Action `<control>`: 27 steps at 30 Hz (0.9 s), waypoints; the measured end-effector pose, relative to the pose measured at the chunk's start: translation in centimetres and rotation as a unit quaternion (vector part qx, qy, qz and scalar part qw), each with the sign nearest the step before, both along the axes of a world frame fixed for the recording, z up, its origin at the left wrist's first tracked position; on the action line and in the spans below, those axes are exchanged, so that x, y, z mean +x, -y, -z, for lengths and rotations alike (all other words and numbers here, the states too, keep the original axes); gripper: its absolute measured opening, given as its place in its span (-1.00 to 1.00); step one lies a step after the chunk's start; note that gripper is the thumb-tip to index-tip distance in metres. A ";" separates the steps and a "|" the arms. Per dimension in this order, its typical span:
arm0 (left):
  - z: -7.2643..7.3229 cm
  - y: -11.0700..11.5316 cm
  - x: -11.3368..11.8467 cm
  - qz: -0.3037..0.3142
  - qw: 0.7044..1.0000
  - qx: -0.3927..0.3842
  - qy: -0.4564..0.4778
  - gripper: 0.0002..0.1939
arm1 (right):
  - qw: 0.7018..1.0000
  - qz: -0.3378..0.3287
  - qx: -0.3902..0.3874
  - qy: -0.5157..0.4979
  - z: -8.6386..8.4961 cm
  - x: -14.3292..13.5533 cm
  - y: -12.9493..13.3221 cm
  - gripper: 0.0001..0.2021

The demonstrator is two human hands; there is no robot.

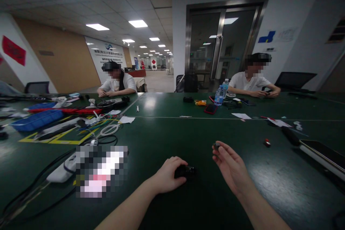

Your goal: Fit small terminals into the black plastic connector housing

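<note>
Black cylinder (188,171) lies on its side in my left hand (170,175), low over the near half of the table (151,140); whether its underside touches the surface, I cannot tell. Left fingers and thumb curl round one end, the other end pointing right. My right hand (231,168) is raised, narrowed to a fingertip pinch on a small dark piece (216,146); too small to identify.

Step in hand, as I judge it: two separate pieces held, well apart. Next move calls for a steady left hold and a light, sure pinch on the right; a piece that small could slip.

Surface: dark green, glossy, ceiling light glaring off it. A seam runs crosswise beyond my hands. Towards the table's left side: white power strip (60,170), looped cable (109,130), blue tray (37,119), a pixelated patch. Small red item (267,143) to the right of my right hand. Past the seam, towards the far edge: red-edged phone (210,109), yellow packet (200,102), water bottles (219,96).

Room: two people in white tops at the far edge, one left (126,82), one right (244,82). Glass door (205,39) behind, panel lights overhead, lettered wall at left.
</note>
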State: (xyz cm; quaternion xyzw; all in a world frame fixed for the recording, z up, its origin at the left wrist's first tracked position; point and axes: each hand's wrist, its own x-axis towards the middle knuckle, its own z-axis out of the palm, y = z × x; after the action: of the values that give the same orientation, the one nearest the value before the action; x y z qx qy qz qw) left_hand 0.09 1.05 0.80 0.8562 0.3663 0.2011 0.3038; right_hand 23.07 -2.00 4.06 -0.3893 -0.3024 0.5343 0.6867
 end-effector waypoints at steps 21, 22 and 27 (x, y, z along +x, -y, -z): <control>-0.2 0.0 0.1 -0.001 1.000 0.001 -0.013 -0.56 | 0.999 -0.015 -0.018 0.038 0.6 -0.5 0.1 -0.67; -0.2 0.0 0.1 0.000 1.000 0.003 -0.012 -0.56 | 0.999 -0.017 -0.018 0.036 0.6 -0.6 0.1 -0.67; -0.4 0.1 0.2 0.001 1.000 0.006 -0.008 -0.56 | 0.998 -0.022 -0.017 0.054 0.8 -1.1 0.2 -0.65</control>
State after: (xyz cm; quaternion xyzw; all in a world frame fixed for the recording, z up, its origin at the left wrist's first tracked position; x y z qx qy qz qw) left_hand 0.26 1.00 1.17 0.8602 0.3663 0.1959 0.2959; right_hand 21.94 -2.19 3.22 -0.4222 -0.3389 0.5324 0.6508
